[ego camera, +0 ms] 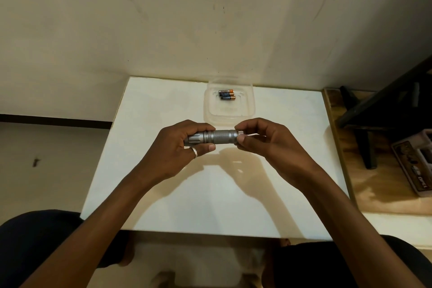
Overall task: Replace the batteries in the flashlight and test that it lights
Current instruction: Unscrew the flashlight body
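A grey metal flashlight [221, 137] lies crosswise in the air above the white table [163, 194]. My left hand [180, 147] grips its head end, fingers wrapped over the top and thumb underneath. My right hand [261, 140] pinches the tail cap at the other end between thumb and fingers. Three black and copper batteries [226, 95] lie side by side in a clear plastic tray [210, 110] at the table's far edge, just beyond the flashlight.
A cream wall rises directly behind the table. To the right stands a wooden surface [374, 184] with a black stand [369, 145] and a printed box [416, 166]. My knees show below the table's near edge.
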